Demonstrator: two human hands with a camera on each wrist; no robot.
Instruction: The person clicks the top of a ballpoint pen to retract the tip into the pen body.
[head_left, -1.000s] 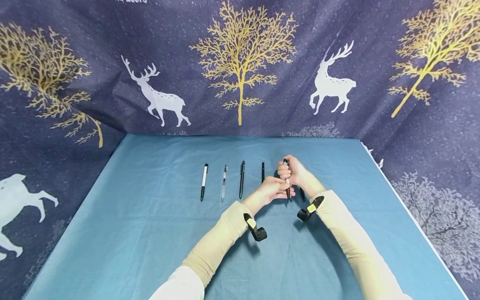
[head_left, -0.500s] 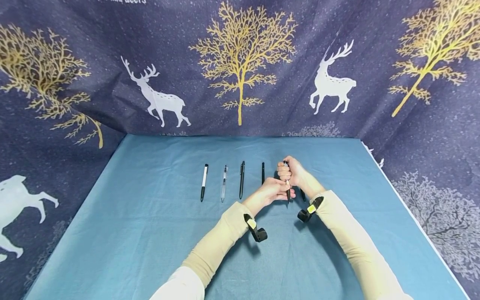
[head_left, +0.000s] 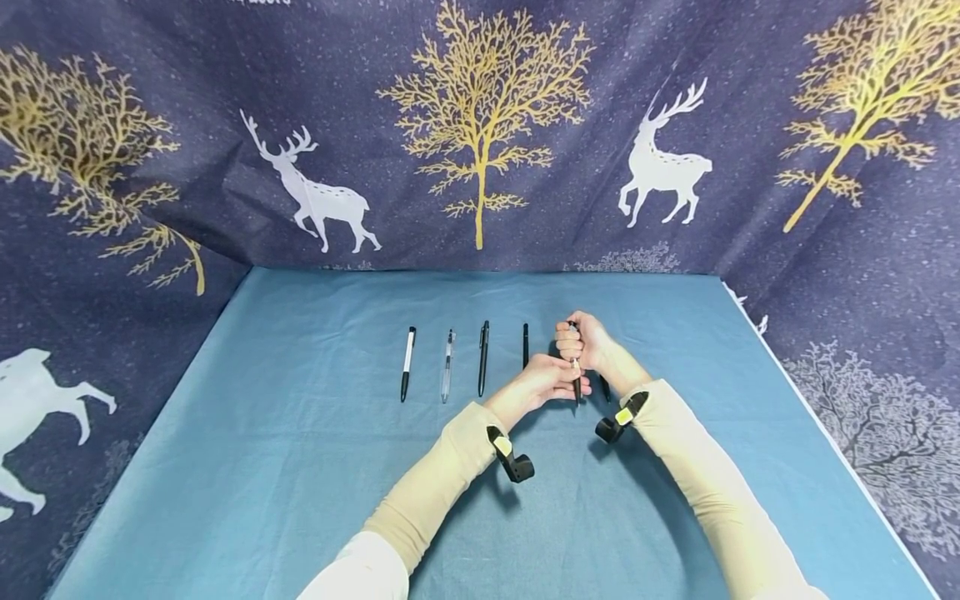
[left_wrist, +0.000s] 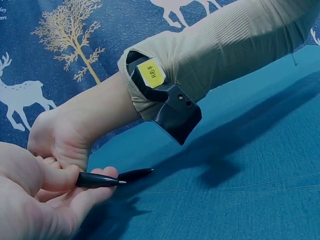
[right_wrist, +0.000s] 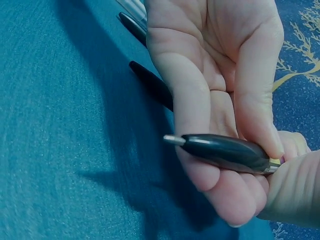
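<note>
A dark ballpoint pen [head_left: 577,388] is held by both hands, its front end pointing toward me. My right hand [head_left: 588,343] grips the upper part, fingers wrapped round the barrel and thumb up near its back end. Lower down, my left hand [head_left: 546,378] pinches the pen just behind its black front section, thumb on one side and fingers beneath. In the right wrist view, the metal tip [right_wrist: 174,140] sticks out of the black cone, with a silvery band near the left thumb. The right fist hides most of the barrel.
On the blue cloth [head_left: 315,467] lie a white-and-black pen [head_left: 407,364], a clear pen [head_left: 447,367] and a black pen [head_left: 483,358] in a row. Another black pen [head_left: 526,343] is partly behind the left hand. One more dark pen [head_left: 605,389] lies under the right wrist.
Both hands and the pen stay in almost the same place. The pen's back end shows slightly less at the right thumb than a second ago.
</note>
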